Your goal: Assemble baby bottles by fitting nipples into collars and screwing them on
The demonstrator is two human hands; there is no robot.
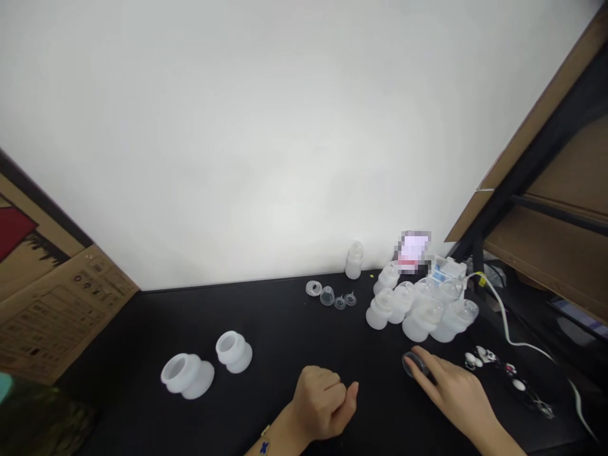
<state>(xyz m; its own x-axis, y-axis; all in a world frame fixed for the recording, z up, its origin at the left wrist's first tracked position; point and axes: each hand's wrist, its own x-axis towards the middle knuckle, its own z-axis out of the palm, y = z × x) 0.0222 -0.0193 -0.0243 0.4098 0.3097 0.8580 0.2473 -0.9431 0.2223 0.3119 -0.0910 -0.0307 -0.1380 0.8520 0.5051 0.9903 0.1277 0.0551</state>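
Observation:
My left hand point(323, 403) is closed in a fist over the front of the black table, its thumb pointing right. Whatever may be inside the curled fingers is hidden. To the right, the fingers of my right hand point(451, 389) close around a clear round plastic cap point(414, 365) at table level. Beyond that hand stands a cluster of translucent white bottles point(420, 318) with clear domed tops. Two open white bottle bodies, a larger one point(188, 376) and a smaller one point(234, 352), sit to the left of my left hand.
Several small clear plastic parts point(327, 296) lie near the wall. One capped bottle point(354, 261) stands against it, left of a blurred phone point(412, 251). A tangle of small black-and-white items point(509, 370) and a white cable point(506, 323) lie right. Cardboard point(61, 310) borders the left.

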